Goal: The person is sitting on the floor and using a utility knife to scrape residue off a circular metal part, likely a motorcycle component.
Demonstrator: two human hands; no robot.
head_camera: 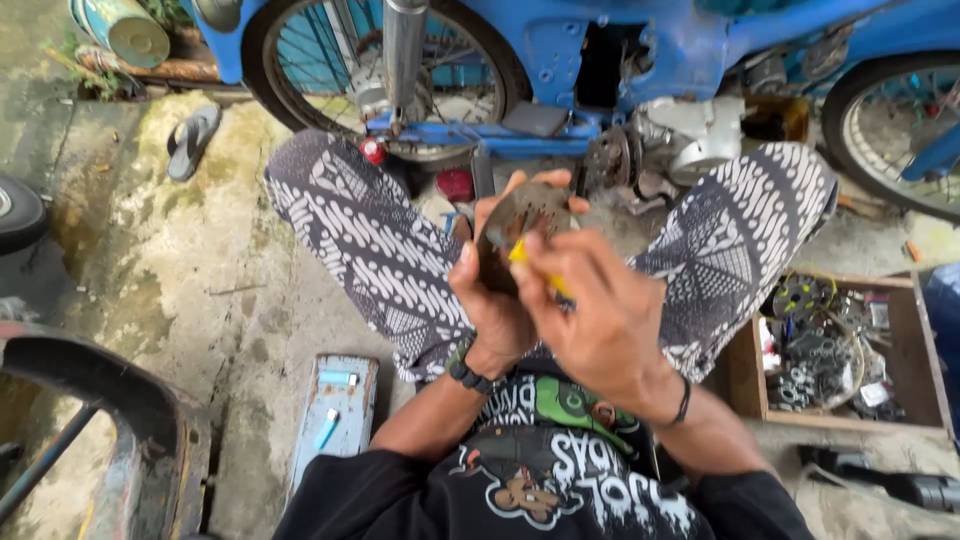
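Hands working a round metal part in front of a blue motorbike.

Motorbike (640,60) in blue fills the top of the view, its spoked rear wheel (330,60) at left and its engine casing (690,135) opened up at centre. Below it the person sits on stained concrete with knees spread in patterned trousers (370,240). A wooden box (915,350) of loose metal parts sits at right, just beside the right knee, and a pale blue metal tray (335,410) lies at left near the left forearm. Between the knees, the left hand (495,300) is closed around a dark round metal disc (525,215), held upright at chest height. The right hand (600,310) is gripped around a yellow-handled tool (530,262), whose tip rests against the disc's face.
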